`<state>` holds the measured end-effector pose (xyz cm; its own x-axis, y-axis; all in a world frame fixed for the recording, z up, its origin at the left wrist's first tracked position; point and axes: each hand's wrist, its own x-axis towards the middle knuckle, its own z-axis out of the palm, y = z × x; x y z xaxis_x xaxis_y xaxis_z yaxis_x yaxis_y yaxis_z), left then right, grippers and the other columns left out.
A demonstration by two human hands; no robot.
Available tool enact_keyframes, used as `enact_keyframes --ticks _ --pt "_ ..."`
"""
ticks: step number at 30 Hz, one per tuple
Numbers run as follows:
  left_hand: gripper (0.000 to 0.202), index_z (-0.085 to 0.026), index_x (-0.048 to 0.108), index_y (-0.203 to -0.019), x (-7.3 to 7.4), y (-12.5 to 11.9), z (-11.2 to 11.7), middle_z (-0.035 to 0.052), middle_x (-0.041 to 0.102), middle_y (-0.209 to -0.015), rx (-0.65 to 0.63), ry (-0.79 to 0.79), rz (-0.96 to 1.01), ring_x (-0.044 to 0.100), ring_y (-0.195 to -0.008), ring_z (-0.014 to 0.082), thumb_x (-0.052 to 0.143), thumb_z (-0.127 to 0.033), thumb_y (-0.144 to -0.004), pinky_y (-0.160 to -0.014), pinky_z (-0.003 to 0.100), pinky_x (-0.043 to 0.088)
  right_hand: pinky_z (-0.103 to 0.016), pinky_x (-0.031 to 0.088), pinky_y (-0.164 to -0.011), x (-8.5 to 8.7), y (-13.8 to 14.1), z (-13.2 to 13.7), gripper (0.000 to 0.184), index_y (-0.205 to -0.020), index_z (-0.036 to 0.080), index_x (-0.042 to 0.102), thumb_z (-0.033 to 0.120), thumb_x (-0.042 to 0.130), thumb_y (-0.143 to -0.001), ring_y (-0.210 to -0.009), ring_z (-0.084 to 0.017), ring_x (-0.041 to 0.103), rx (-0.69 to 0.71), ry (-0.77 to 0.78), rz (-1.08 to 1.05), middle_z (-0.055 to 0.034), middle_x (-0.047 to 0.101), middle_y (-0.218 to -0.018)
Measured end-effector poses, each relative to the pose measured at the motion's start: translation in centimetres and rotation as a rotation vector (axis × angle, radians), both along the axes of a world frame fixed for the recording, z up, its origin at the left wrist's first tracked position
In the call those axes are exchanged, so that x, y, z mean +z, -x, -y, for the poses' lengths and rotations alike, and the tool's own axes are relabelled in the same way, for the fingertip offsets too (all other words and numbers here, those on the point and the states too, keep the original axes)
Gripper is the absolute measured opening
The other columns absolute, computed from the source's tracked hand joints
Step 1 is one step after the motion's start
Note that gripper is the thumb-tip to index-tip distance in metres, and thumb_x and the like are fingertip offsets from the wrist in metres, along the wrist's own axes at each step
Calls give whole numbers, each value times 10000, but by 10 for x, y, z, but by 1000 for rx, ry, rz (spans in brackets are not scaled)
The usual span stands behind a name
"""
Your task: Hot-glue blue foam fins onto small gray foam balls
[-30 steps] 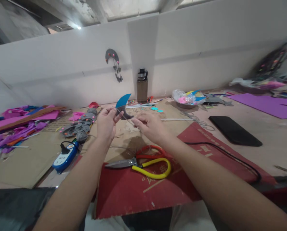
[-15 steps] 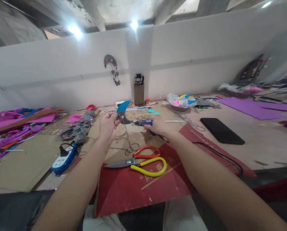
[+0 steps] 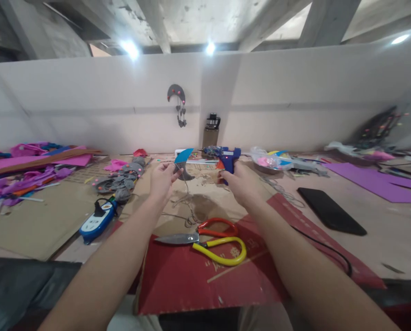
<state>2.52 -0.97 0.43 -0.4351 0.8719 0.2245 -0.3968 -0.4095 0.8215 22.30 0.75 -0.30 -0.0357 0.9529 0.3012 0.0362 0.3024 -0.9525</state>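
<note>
My left hand point(image 3: 162, 180) pinches a small curved craft piece point(image 3: 183, 164), blue on top and grey below, with a thin string hanging from it toward the table. My right hand point(image 3: 242, 183) grips a blue glue gun point(image 3: 226, 156) raised above the table, its nozzle pointing left toward the piece. The two are a short gap apart. A black cord point(image 3: 324, 246) trails from the gun over the red board point(image 3: 205, 276).
Scissors with red and yellow handles point(image 3: 208, 239) lie on the red board below my hands. A blue-white power strip point(image 3: 97, 221) lies left, grey felt pieces point(image 3: 122, 177) behind it. A bottle point(image 3: 210, 131), black phone point(image 3: 331, 210), purple sheet point(image 3: 378, 184) and pink scraps point(image 3: 26, 174) surround.
My right hand let go of the string, reached to the table for the glue gun and lifted it up beside the craft piece. My left hand kept holding the piece.
</note>
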Motion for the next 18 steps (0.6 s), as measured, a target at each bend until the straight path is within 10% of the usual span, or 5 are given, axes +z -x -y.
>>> enact_keyframes --ticks 7,18 --pt "181 -131 523 -605 -3 -2 -2 -35 545 -627 45 39 -3 536 -598 58 702 -161 -597 -727 278 559 -266 470 -529 6 21 32 211 -974 216 488 278 531 -776 -535 -97 496 314 -124 26 -4 606 -827" --pt "150 -127 556 -632 -2 -8 2 -18 581 -671 55 23 -65 555 -635 76 695 -160 -589 -738 303 555 -312 460 -606 -9 23 17 184 -902 194 551 360 522 -829 -651 -157 525 186 -324 287 -32 601 -789"
